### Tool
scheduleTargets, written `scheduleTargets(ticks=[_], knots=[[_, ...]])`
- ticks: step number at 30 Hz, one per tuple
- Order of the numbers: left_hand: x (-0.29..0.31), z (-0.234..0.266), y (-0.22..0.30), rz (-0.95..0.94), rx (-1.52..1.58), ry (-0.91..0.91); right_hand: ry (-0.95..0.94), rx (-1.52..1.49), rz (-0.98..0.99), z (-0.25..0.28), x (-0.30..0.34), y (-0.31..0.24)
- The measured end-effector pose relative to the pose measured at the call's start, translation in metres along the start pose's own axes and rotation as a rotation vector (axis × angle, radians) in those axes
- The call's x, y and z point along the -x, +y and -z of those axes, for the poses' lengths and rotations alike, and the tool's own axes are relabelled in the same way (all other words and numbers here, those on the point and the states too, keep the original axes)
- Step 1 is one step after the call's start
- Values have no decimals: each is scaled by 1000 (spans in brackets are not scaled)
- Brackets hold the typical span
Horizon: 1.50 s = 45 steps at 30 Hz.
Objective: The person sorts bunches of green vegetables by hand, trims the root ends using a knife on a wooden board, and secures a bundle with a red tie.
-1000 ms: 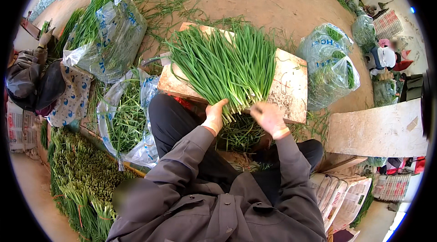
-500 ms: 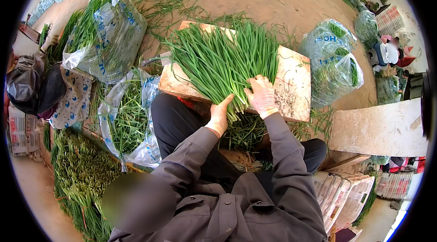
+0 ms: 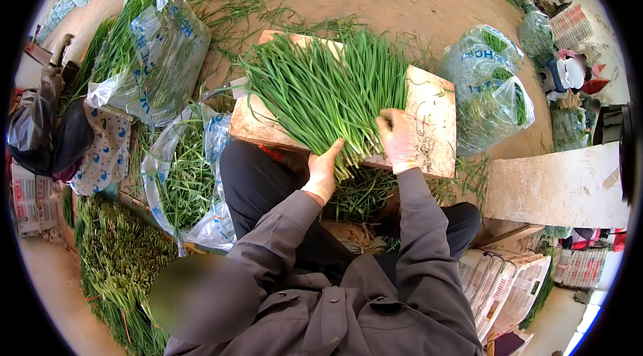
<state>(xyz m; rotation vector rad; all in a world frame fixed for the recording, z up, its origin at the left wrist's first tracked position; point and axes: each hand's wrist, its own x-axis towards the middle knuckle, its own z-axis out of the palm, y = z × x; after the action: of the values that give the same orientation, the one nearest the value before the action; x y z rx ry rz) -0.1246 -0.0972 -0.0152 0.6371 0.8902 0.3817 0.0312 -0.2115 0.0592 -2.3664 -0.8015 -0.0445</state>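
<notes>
Board [image 3: 435, 105] extends right past greens [image 3: 321, 88] | left hand [image 3: 323, 172] pinching stems [image 3: 362, 143] | right hand [image 3: 398, 138] curled, grip unclear

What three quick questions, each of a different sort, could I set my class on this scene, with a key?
1. Multiple choice: what lies on the board?
A) a crate
B) greens
C) a shoe

2. True or false: the left hand is well clear of the greens.

3. Fill in the blank: the greens' pale ends point toward the ____ edge of the picture.

Key:
1. B
2. False: its thumb lies on the stems.
3. lower
</notes>
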Motion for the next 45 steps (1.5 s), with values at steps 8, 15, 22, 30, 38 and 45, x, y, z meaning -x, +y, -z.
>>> scheduleTargets(ticks=[8,15,22,30,38,45], knots=[[5,-7,4,20,45,-22,-232,162,-100,-12,20,12],[-9,16,3,149,210,-174,-265,279,242,-57,55,-45],[-5,51,20,502,509,-216,-352,-155,305,-63,76,-81],[4,44,22,391,430,-157,-246,-273,-177,-39,40,-50],[9,42,24,473,469,-159,-553,-82,-223,-74,39,-36],[-6,66,13,534,570,-269,-693,-281,-408,-87,27,-49]])
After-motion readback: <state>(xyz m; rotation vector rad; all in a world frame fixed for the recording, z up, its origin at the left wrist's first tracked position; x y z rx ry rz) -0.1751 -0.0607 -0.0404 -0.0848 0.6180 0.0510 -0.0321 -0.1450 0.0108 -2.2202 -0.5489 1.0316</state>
